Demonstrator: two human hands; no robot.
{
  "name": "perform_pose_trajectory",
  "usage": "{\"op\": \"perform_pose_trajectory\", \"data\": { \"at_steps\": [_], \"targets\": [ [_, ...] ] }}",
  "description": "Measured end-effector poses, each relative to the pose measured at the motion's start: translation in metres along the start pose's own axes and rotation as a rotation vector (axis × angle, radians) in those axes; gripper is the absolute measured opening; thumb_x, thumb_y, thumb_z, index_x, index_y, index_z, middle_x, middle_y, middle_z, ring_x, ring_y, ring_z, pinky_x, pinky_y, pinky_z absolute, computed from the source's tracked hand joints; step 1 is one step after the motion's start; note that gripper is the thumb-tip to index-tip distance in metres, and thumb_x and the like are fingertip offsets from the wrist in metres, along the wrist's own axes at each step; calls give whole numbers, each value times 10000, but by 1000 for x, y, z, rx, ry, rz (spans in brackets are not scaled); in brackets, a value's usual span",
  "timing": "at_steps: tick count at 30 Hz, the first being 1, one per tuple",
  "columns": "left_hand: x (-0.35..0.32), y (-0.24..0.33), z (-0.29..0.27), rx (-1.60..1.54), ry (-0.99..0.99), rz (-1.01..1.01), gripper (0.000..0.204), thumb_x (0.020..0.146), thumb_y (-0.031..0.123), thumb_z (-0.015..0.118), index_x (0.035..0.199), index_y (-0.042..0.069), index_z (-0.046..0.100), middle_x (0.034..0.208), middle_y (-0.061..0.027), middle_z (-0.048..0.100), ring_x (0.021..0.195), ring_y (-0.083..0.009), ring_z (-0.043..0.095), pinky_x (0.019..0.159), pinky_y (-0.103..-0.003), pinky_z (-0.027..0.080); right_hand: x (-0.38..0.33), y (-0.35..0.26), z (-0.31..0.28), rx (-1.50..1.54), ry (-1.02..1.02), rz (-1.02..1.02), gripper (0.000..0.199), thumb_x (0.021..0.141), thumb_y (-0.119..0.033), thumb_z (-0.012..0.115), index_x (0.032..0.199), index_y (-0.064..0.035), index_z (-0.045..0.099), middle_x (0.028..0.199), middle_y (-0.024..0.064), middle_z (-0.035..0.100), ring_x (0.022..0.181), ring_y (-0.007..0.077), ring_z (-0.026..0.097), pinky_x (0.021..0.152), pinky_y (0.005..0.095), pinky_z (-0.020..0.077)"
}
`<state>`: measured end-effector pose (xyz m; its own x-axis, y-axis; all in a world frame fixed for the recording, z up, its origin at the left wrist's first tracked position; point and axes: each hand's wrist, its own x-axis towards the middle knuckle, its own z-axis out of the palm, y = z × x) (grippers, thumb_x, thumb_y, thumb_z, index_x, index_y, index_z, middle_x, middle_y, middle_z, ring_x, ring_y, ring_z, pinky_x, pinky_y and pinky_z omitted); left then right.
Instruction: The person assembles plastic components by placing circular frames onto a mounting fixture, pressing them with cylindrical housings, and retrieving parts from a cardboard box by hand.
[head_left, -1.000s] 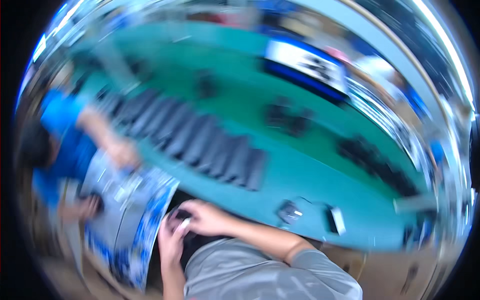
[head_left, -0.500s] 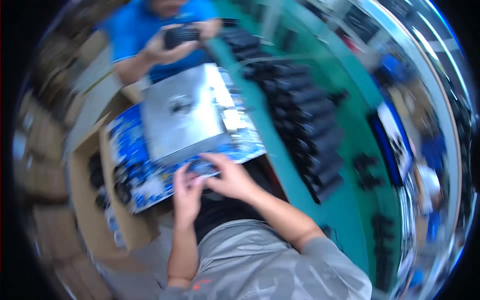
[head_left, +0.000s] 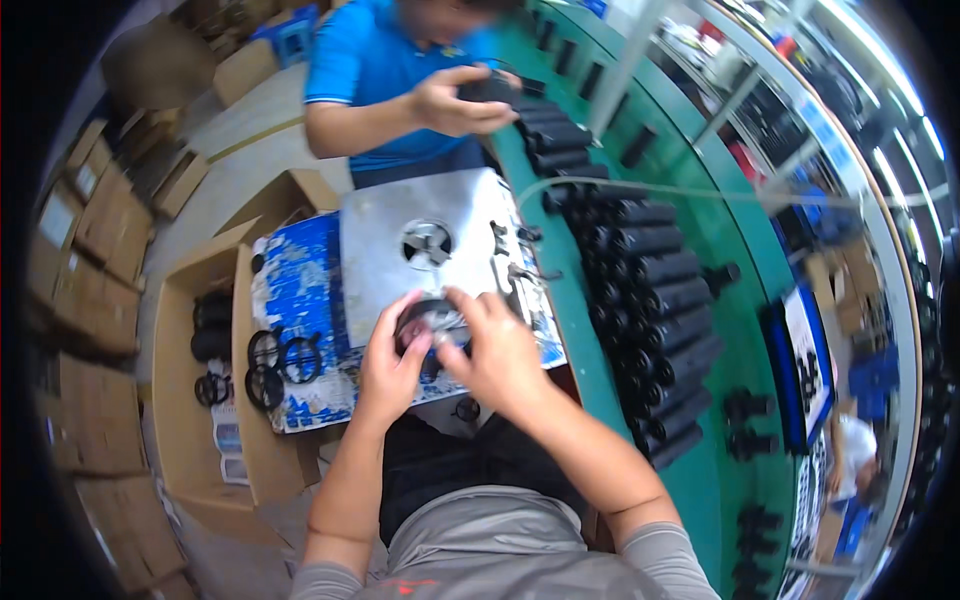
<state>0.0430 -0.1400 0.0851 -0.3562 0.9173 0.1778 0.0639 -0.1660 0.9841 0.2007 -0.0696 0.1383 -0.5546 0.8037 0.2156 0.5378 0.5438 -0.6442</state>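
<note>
My left hand (head_left: pixel 388 362) and my right hand (head_left: pixel 505 362) are both closed around a dark round part (head_left: pixel 437 313), with the thumbs over its near side. Motion blur and my fingers hide much of it, so its exact kind is unclear. Just beyond my hands lies a silver metal box (head_left: pixel 375 215). On its top is a round opening with a three-armed fixture (head_left: pixel 427 245). Left of the box, several black rings (head_left: pixel 300 358) rest on the worn blue-and-white tabletop (head_left: pixel 300 270).
Across the table, a person in blue (head_left: pixel 380 70) holds a black cylindrical part (head_left: pixel 490 88). Rows of black cylinders (head_left: pixel 670 300) cover the green bench (head_left: pixel 735 300) at right, where a blue-edged board (head_left: pixel 800 370) also sits. An open cardboard box (head_left: pixel 200 290) with black parts stands left.
My view has shifted, so the table and bench sit lower and further right in the picture, and they look sharper. Both hands stay around the round part, with its top now more visible.
</note>
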Motion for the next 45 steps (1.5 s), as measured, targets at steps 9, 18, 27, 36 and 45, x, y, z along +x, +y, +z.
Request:
{"op": "perform_pose_trajectory", "data": {
  "at_steps": [9,18,27,36,45],
  "targets": [
    [110,-84,-1,145,144,-24,467,1025,71,583,1461,102,418,1040,-62,633,1047,-183,607,917,-378,476,160,52,49,-249,-173,-52,612,763,-238,813,1192,3,449,1124,340,601,934,502,684,816,528,583],
    [146,-94,-6,812,235,-113,514,888,140,725,1358,169,517,1037,-53,708,1045,-328,617,918,-528,367,203,87,87,-317,-284,17,570,742,-143,777,1198,-9,463,1163,348,580,945,512,676,869,507,583],
    [139,-81,-33,981,210,37,588,781,270,861,1332,191,673,1215,-50,641,1155,-290,575,973,-470,337,210,84,95,-434,-390,9,551,731,-145,801,1197,-51,521,1147,334,597,965,489,685,858,483,591],
    [140,-57,-36,980,-72,31,837,666,380,925,1436,228,635,1150,-57,644,1203,-205,576,987,-423,309,220,95,69,-408,-516,9,487,804,-152,770,1253,-62,604,1267,277,619,1083,433,695,933,446,581],
    [147,-45,-28,1039,-133,-44,800,721,371,907,1458,255,617,1231,-35,625,1241,-219,557,993,-429,299,134,211,-34,-181,31,-36,258,860,2,607,1099,-4,702,1027,203,712,1010,368,705,858,438,565]
  ]
}}
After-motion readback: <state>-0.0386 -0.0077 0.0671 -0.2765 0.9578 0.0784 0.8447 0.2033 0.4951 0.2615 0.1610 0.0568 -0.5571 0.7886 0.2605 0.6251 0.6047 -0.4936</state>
